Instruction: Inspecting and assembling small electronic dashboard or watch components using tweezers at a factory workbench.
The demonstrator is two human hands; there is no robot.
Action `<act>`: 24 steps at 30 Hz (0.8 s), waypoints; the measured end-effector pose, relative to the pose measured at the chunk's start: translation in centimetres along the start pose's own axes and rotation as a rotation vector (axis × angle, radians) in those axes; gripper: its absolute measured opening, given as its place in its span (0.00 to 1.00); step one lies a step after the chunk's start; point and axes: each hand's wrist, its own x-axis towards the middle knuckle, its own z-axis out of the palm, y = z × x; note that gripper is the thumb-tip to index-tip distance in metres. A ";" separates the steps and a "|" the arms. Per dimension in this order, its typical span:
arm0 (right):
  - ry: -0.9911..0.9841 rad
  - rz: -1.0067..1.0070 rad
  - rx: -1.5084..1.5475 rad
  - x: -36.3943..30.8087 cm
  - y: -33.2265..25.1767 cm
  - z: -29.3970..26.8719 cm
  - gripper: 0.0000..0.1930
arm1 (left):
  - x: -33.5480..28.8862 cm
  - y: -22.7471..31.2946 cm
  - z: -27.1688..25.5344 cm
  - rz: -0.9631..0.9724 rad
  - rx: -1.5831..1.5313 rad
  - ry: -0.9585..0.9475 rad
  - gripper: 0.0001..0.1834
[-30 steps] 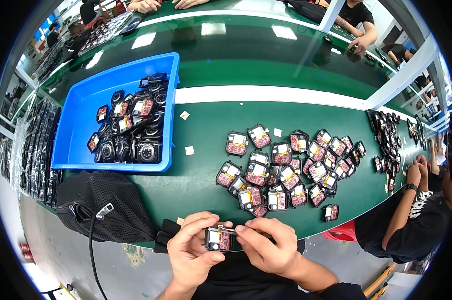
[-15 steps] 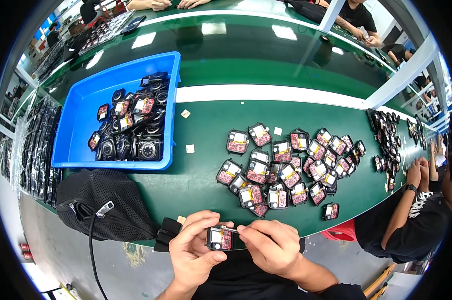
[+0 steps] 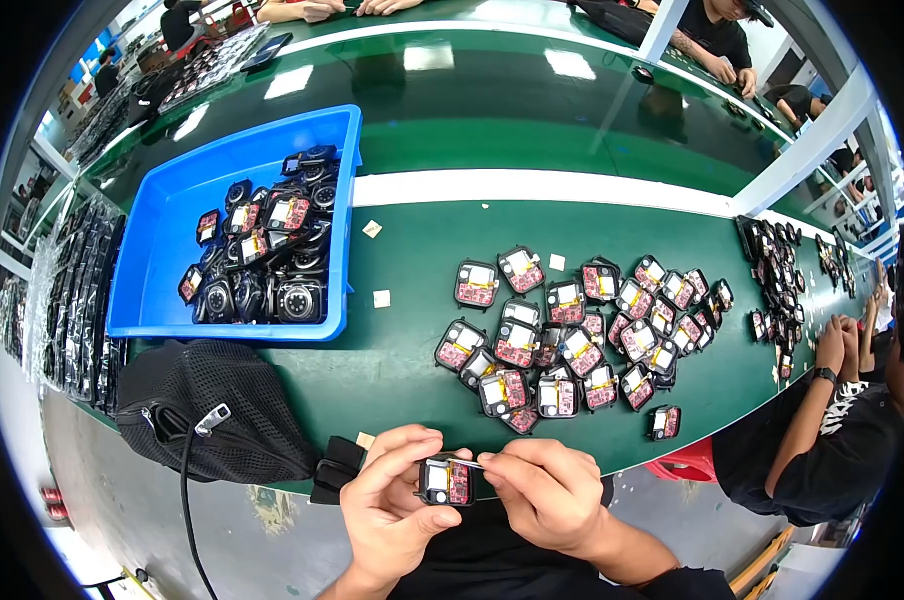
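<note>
My left hand [image 3: 392, 515] is closed round the edges of an open watch case [image 3: 447, 482], held just past the table's near edge. Inside the case show a red circuit board, a pale block and a yellow strip. My right hand [image 3: 547, 490] is pinched at the case's upper right edge. A thin, pale, slender piece [image 3: 464, 461] runs from its fingertips along that edge; its kind is too small to tell. Beyond my hands lies a loose heap of similar open watch cases [image 3: 580, 350], with one case [image 3: 663, 422] apart at the near right.
A blue bin [image 3: 172, 327] holding watch cases stands on the green table [image 3: 392, 370] at the left. A black mesh bag [image 3: 212, 410] with a cable sits before it, beside stacked wrapped trays [image 3: 77, 300]. More cases [image 3: 772, 270] and a co-worker's arm [image 3: 807, 410] are at the right.
The watch case in my left hand has tilted slightly, showing more of its inside. My right fingertips remain at its upper edge, barely shifted.
</note>
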 end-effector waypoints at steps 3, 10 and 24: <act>0.012 -0.008 0.002 -0.1 0.2 0.1 0.14 | 0.0 0.1 0.0 0.002 0.030 -0.006 0.37; -0.010 -0.008 0.005 -0.1 0.1 -0.4 0.17 | 0.0 0.5 0.1 -0.005 0.033 -0.008 0.37; 0.016 -0.070 -0.081 -0.8 0.5 0.4 0.16 | -0.2 0.4 0.2 -0.043 0.070 0.044 0.37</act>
